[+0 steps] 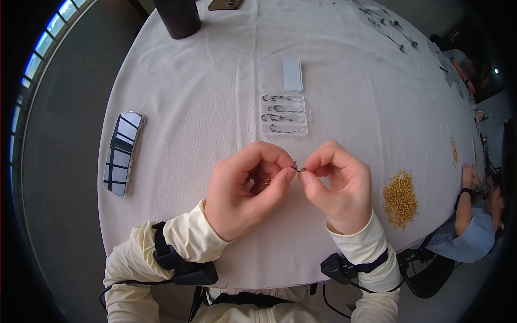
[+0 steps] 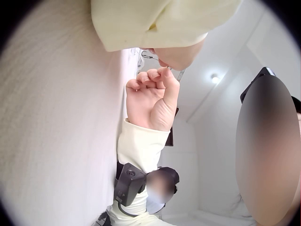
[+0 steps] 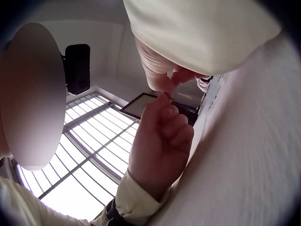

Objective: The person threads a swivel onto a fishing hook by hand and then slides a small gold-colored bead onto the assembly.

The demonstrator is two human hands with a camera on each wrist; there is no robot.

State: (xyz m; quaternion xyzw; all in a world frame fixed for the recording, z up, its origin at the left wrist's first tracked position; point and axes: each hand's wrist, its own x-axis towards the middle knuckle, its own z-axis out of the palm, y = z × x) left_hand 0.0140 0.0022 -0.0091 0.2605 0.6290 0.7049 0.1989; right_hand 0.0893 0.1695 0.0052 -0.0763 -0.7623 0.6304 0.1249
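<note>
Near the middle of the table, my left hand [image 1: 242,188] and right hand [image 1: 342,185] meet fingertip to fingertip. Between them is a small dark metal piece [image 1: 298,169], pinched by thumb and forefinger on both sides; I cannot tell its kind. A bit of gold metal [image 1: 267,182] shows inside the curled left fingers. Just beyond the hands lies a clear compartment box [image 1: 263,129] with dark fish hooks [image 1: 280,118] in its rows. In the left wrist view the right hand [image 2: 151,101] has its other fingers curled; the right wrist view shows the left hand [image 3: 162,136] likewise.
A heap of small gold metal pieces [image 1: 400,199] lies to the right. The box's lid bears a white label [image 1: 292,74]. On the left is a phone [image 1: 124,153], with a dark cup [image 1: 177,19] at the back. Another person [image 1: 466,226] sits at the right edge.
</note>
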